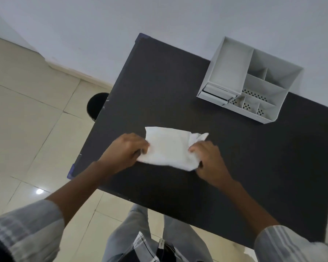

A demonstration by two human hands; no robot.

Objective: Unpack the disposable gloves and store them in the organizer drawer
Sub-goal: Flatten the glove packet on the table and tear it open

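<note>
A white plastic pack of disposable gloves [169, 148] lies on the dark table [254, 167], near its front left part. My left hand [125, 150] pinches the pack's left edge. My right hand [206, 159] grips its crumpled right end. A white desk organizer [252, 80] with several open compartments stands at the table's far right, against the wall. Its small drawer [216, 93] sits at the lower left front, and it looks shut or nearly shut.
A black round bin or stool [96, 106] stands on the tiled floor just left of the table. The white wall runs behind the table. My legs are at the table's near edge.
</note>
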